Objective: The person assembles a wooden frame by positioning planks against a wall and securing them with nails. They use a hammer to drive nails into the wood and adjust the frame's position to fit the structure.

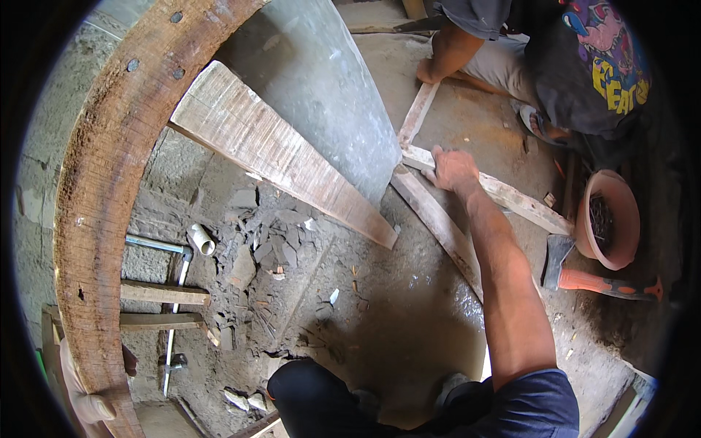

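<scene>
My right hand [454, 169] reaches forward and is closed around a narrow wooden batten [522, 204], near where it meets other strips. A second batten [445, 223] slants beneath my forearm. At the lower left, my left hand [91, 407] grips a long wooden plank [95, 190] close to the camera; its thumb lies over the near face and part of the hand is hidden. The plank looks curved in the fisheye picture and shows several nail heads near the top. A tapered wooden board [281, 153] lies beyond it, beside a grey sheet [321, 87].
At the upper right a co-worker [584, 66] crouches, one hand [427, 71] on another wood strip [418, 113]. A pink bucket [621, 241] of nails stands right, beside a hatchet [558, 264] with an orange handle. Rubble [266, 252] and a white pipe piece [201, 239] litter the floor.
</scene>
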Demonstrator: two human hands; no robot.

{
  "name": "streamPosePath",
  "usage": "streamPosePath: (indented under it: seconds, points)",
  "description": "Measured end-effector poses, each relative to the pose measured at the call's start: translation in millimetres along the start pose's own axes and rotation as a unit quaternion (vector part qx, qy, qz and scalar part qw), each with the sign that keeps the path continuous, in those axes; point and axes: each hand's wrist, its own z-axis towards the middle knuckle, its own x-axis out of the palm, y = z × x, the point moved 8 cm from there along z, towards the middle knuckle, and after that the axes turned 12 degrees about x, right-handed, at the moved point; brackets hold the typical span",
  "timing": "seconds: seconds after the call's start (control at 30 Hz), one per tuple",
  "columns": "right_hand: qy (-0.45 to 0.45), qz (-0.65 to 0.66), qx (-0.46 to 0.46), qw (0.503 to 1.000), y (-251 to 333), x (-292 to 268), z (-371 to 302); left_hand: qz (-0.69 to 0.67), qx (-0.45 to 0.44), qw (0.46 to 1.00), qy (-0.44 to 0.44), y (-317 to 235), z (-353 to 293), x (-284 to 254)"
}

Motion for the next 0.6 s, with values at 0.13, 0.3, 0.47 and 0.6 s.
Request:
streamPosePath:
  seconds: [0.13,0.3,0.47,0.6]
  points:
    - [0.0,-0.001,-0.001,1.0,0.0,0.3,0.1,0.003,0.002,1.0,0.0,-1.0,1.3,0.1]
    - [0.002,0.004,-0.001,1.0,0.2,0.2,0.2,0.004,0.0,1.0,0.003,-1.2,3.0,2.3]
    - [0.004,0.002,-0.001,1.0,0.6,-3.6,-2.4,0.008,-0.002,1.0,0.004,-1.3,5.6,1.5]
    - [0.018,0.005,0.003,1.0,-0.2,-3.9,-3.6,0.009,0.002,1.0,0.006,-3.5,9.2,-0.1]
